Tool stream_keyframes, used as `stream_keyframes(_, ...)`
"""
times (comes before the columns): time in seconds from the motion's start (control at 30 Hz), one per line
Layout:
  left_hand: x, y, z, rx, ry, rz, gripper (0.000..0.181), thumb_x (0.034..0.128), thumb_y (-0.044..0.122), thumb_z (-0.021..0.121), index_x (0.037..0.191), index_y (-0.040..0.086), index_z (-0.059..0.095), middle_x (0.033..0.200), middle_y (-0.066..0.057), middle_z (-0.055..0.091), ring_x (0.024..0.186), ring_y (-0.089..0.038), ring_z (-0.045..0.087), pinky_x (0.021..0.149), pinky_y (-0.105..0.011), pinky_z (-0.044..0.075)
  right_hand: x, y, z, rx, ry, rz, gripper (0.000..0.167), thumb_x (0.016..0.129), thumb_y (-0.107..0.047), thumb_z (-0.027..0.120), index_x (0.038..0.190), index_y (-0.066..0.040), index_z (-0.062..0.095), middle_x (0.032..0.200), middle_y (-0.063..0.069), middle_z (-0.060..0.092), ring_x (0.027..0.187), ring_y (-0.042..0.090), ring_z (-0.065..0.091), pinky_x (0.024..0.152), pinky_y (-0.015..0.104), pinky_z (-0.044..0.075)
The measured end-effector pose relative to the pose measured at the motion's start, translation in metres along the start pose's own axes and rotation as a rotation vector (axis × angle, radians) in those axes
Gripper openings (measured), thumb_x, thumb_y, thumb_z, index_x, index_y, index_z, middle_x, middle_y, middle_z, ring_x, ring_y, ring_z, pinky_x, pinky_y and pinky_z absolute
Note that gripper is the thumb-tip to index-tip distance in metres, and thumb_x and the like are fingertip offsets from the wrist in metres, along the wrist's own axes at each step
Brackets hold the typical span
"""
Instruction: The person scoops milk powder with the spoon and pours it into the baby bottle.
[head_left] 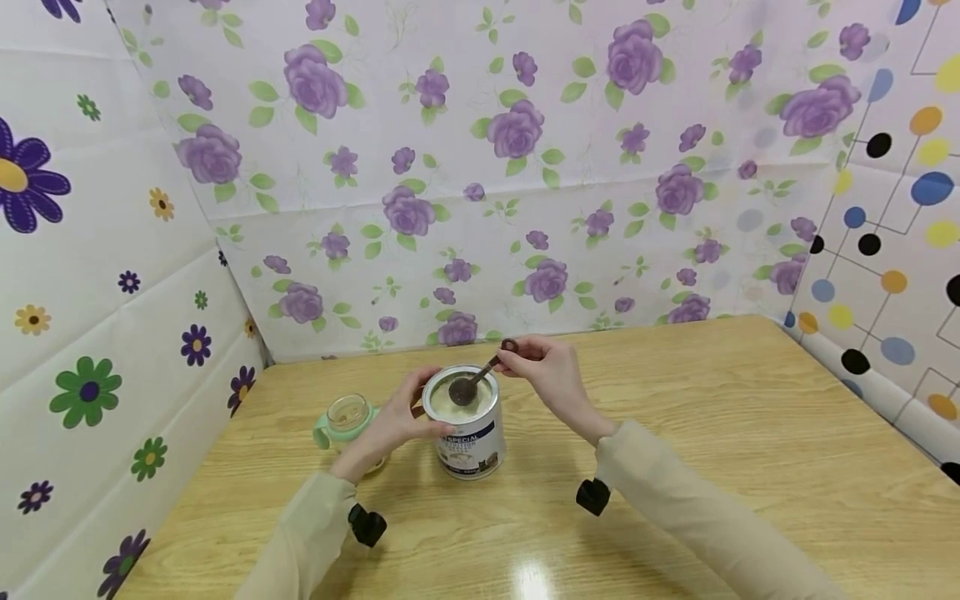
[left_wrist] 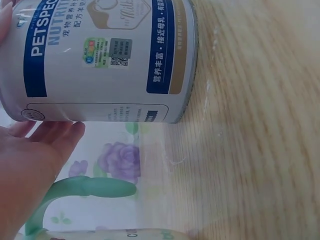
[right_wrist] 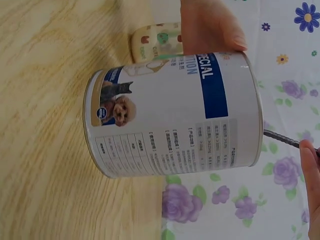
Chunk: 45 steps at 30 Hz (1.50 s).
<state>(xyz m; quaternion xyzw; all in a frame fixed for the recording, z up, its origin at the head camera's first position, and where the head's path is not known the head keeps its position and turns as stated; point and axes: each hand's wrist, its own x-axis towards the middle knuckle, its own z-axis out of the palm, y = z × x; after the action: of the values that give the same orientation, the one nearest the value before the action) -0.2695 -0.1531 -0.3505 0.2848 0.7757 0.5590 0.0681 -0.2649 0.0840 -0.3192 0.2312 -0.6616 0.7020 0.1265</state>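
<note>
A white milk powder can (head_left: 471, 458), lidless and holding pale powder, stands upright on the table. My left hand (head_left: 396, 423) grips its side near the rim, thumb in front and fingers on the far side. With the right hand (head_left: 553, 377) I pinch the upper handle of a dark brown spoon (head_left: 462, 392). Its bowl is inside the can's mouth at the powder; whether it touches cannot be told. In the right wrist view, the spoon's handle (right_wrist: 281, 138) sticks out beyond the rim. The left wrist view shows the can's printed label (left_wrist: 115, 50).
Left of the can, partly behind my left wrist, stands a clear glass cup (head_left: 349, 412) with a mint-green handled collar (head_left: 322, 433). Bear and cactus prints mark the cup (right_wrist: 159, 44). The wooden table (head_left: 675, 400) meets flowered cloth walls (head_left: 450, 208) behind and at the sides.
</note>
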Motion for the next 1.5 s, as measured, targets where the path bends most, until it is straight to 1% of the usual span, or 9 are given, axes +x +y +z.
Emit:
stream_keyframes(0.13,0.002,-0.002,0.001,-0.015,-0.013,0.005,0.077,0.0766,0.0,0.07,0.138,-0.002,0.023,0.134,-0.022,0.029,0.122,-0.037,0.03,0.097,-0.051,0.025,0.003,0.001,-0.001,-0.014,-0.022,-0.008,0.014,0.082,0.009,0.061,0.092,0.018,0.06,0.083,0.029,0.061,0.076,0.043,0.06,0.068,0.036,0.051)
stream_keyframes(0.33,0.005,-0.003,0.0,-0.063,0.0,-0.027,0.075,0.0768,-0.003,0.068,0.138,0.0,0.025,0.134,-0.02,0.031,0.12,-0.037,0.032,0.095,-0.052,0.027,0.013,0.008,-0.002,-0.074,-0.062,-0.088,0.011,0.082,0.008,0.062,0.09,0.015,0.062,0.081,0.024,0.063,0.073,0.036,0.062,0.067,0.034,0.051)
stream_keyframes(0.6,0.006,0.002,-0.002,-0.058,-0.004,-0.051,0.074,0.076,-0.002,0.069,0.137,0.0,0.027,0.133,-0.02,0.034,0.122,-0.034,0.031,0.094,-0.051,0.029,0.026,0.011,-0.001,-0.295,-0.193,-0.198,0.009,0.084,-0.003,0.064,0.091,0.0,0.067,0.078,0.005,0.066,0.07,0.016,0.064,0.064,0.027,0.051)
stream_keyframes(0.7,0.006,0.004,-0.002,-0.06,-0.012,-0.06,0.074,0.0753,-0.003,0.069,0.136,-0.001,0.028,0.133,-0.022,0.033,0.123,-0.035,0.029,0.095,-0.051,0.028,0.029,0.009,-0.001,-0.328,-0.238,-0.22,0.007,0.085,-0.004,0.063,0.09,-0.001,0.067,0.077,0.003,0.066,0.069,0.015,0.063,0.064,0.026,0.051)
stream_keyframes(0.83,0.008,0.002,-0.003,-0.065,-0.019,-0.057,0.075,0.0741,-0.003,0.071,0.135,-0.002,0.027,0.132,-0.023,0.033,0.122,-0.037,0.029,0.095,-0.052,0.027,0.032,0.008,-0.001,-0.361,-0.255,-0.242,0.007,0.085,-0.002,0.062,0.089,0.0,0.067,0.077,0.005,0.065,0.069,0.016,0.063,0.063,0.025,0.051)
stream_keyframes(1.1,0.015,-0.023,-0.007,-0.04,-0.018,-0.04,0.076,0.0729,0.005,0.075,0.135,0.008,0.031,0.131,-0.014,0.037,0.122,-0.03,0.032,0.095,-0.048,0.03,0.038,0.009,-0.003,-0.37,-0.261,-0.203,0.006,0.085,-0.002,0.062,0.088,-0.001,0.067,0.078,0.005,0.065,0.07,0.023,0.063,0.063,0.025,0.051)
stream_keyframes(1.23,0.015,-0.027,-0.009,-0.03,-0.02,-0.038,0.077,0.0723,0.011,0.077,0.135,0.01,0.032,0.131,-0.011,0.037,0.122,-0.027,0.033,0.095,-0.047,0.031,0.039,0.006,0.0,-0.452,-0.307,-0.262,0.007,0.087,-0.004,0.06,0.086,-0.003,0.067,0.078,0.003,0.064,0.069,0.017,0.063,0.063,0.023,0.05)
stream_keyframes(1.37,0.014,-0.026,-0.01,-0.02,-0.024,-0.049,0.078,0.0726,0.011,0.077,0.135,0.01,0.031,0.131,-0.011,0.037,0.122,-0.027,0.033,0.095,-0.046,0.031,0.041,0.005,0.002,-0.491,-0.363,-0.349,0.009,0.087,-0.001,0.059,0.085,-0.001,0.068,0.077,0.005,0.065,0.068,0.017,0.063,0.063,0.022,0.05)
stream_keyframes(1.5,0.012,-0.015,-0.008,-0.016,-0.034,-0.059,0.077,0.0733,0.006,0.075,0.135,0.004,0.029,0.131,-0.017,0.035,0.121,-0.031,0.032,0.095,-0.049,0.031,0.042,0.006,0.004,-0.488,-0.413,-0.37,0.01,0.087,0.0,0.059,0.087,-0.001,0.069,0.077,0.006,0.065,0.069,0.013,0.062,0.063,0.021,0.049)
